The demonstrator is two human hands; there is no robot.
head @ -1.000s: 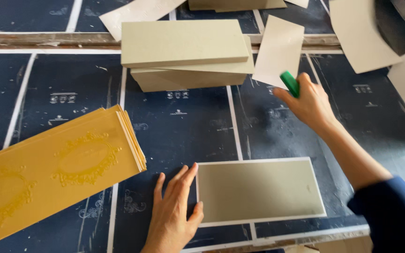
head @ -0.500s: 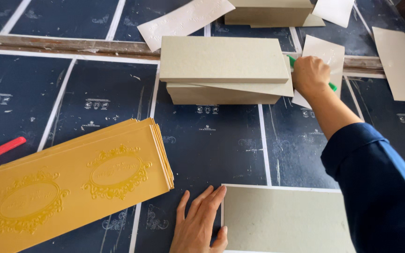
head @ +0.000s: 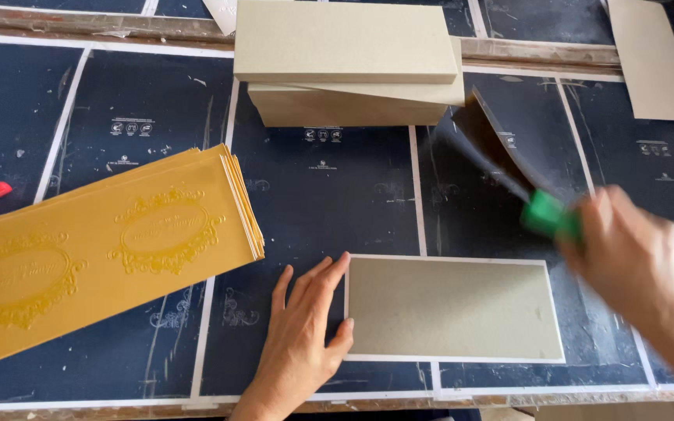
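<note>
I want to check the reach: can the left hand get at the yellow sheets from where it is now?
Probably yes. The left hand lies flat beside the grey board, and only bare dark table separates it from the yellow sheets. Nothing stands between them.

A grey board [head: 454, 308] lay flat on the dark blue work surface, near its front edge. It was a plain rectangle, longer than deep, with its long sides running left to right and a thin white border showing around it. Its face looked matt and bare. The left short edge touched the fingers of the left hand [head: 299, 337], which rested flat beside it. Up and to the right of the board, a green-handled tool [head: 549, 214] was gripped in the right hand [head: 633, 261], held above the surface. It was blurred, and a dark, flat, tilted shape ran from its tip toward the back.
</note>
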